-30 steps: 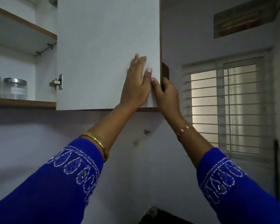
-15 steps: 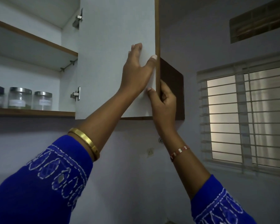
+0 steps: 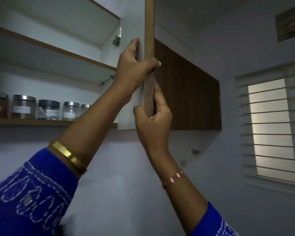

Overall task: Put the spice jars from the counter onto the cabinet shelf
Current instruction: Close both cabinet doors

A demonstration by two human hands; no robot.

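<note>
Several spice jars (image 3: 48, 109) with metal and dark lids stand in a row on the lower cabinet shelf (image 3: 41, 123), at the left. The cabinet door (image 3: 149, 31) stands edge-on to me, white inside, brown outside. My left hand (image 3: 134, 68) grips its free edge, fingers on the white side and thumb wrapped over the edge. Just below, my right hand (image 3: 154, 120) clasps the same edge near the door's bottom corner. My left forearm hides the right end of the jar row.
An upper shelf (image 3: 58, 48) sits bare above the jars. The door's hinge (image 3: 117, 40) shows at the cabinet side. A barred window with blinds (image 3: 272, 128) is at the right, and a vent (image 3: 290, 23) high on the wall.
The door has swung from facing me to edge-on, its brown outer face now showing. Both hands shifted to grip its edge, and more jars have come into view on the shelf.
</note>
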